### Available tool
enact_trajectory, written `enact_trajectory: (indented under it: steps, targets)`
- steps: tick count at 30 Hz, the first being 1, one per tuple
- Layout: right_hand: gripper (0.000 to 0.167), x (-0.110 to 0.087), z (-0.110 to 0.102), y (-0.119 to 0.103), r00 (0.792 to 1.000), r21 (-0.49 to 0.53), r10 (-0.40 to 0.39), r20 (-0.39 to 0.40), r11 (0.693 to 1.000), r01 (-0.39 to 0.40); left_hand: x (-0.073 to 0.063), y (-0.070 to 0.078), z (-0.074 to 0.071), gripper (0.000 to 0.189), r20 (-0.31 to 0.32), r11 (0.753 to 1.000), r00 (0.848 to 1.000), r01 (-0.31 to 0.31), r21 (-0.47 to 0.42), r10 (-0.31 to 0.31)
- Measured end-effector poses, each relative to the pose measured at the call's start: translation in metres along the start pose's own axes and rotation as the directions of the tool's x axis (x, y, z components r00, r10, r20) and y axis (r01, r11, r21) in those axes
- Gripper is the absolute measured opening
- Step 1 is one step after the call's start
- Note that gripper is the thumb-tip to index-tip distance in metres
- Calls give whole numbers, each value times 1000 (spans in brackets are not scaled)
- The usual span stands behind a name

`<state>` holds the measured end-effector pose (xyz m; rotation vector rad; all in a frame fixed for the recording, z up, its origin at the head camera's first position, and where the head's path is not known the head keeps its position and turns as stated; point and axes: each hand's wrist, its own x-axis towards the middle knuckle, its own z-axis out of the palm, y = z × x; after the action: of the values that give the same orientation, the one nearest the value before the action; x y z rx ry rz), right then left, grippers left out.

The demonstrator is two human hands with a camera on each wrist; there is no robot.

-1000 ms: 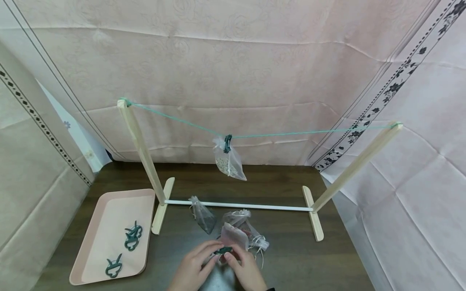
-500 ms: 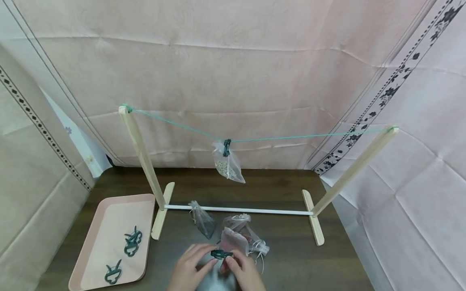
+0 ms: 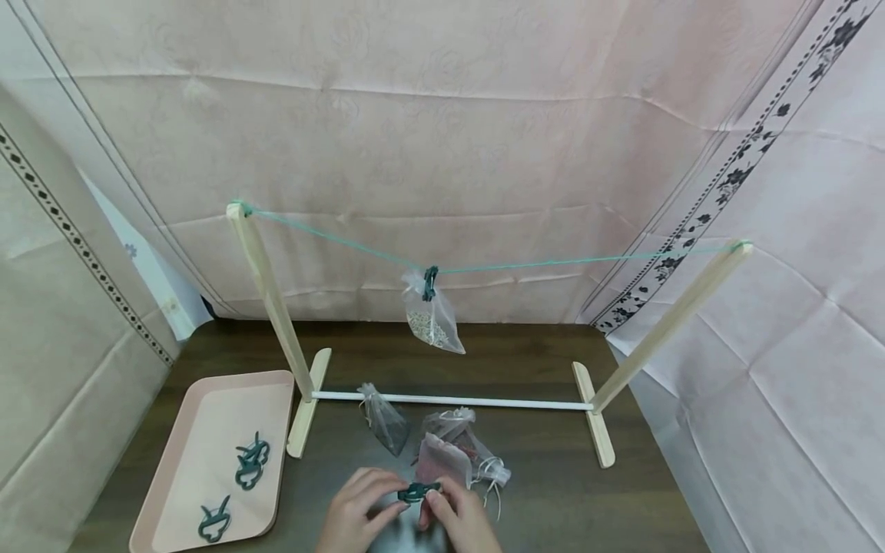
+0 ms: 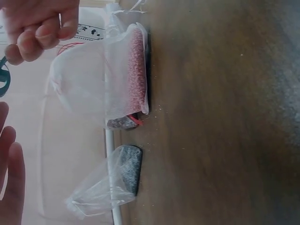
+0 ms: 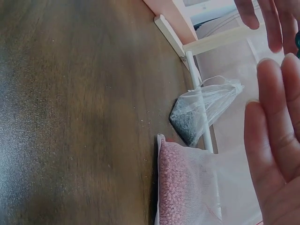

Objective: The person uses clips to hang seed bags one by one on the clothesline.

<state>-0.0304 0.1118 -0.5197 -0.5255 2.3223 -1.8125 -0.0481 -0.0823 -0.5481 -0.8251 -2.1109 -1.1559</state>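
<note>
Between my two hands is a dark green clip [image 3: 418,492], held above the near part of the table. The fingers of my left hand [image 3: 359,508] pinch its left end. My right hand [image 3: 462,516] pinches the right end with thumb and fingers. Only a sliver of the clip [image 4: 3,77] shows in the left wrist view. Just beyond the hands stands a sheer pouch with reddish-pink filling [image 3: 441,459]. Behind it lies another sheer drawstring pouch [image 3: 484,449], partly covered. A pouch with dark grey grains [image 3: 389,424] leans on the white rod, to the left.
A wooden stand with a left post [image 3: 270,296] and right post [image 3: 674,326] carries a green string [image 3: 539,263]. From it a clip [image 3: 430,284] hangs a pouch of pale grains [image 3: 430,322]. A pink tray [image 3: 200,430] at left holds several green clips [image 3: 252,462].
Both hands have come slightly nearer with the clip, which is turned a little between the fingers. The view has tilted upward a little. Pouches and tray clips stay put.
</note>
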Motion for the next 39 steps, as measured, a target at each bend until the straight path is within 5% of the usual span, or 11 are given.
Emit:
enact_trajectory:
  steps: [10,22,29,39]
  targets:
    - [18,-1,4,3,999,71,-44,-11,996,45,-4,-1,1,29,-3,1000,1000,19,6,-19]
    - [17,-3,2,-2,996,31,-91,20,995,90,-7,-5,5,29,-15,1000,1000,-5,-17,5]
    - [17,-3,3,-5,998,35,-58,9,998,58,-7,-7,5,30,-32,999,999,-21,-34,20]
    - [17,-2,8,30,990,1,-140,-32,990,140,-9,-5,0,32,-23,1000,1000,7,-9,-7]
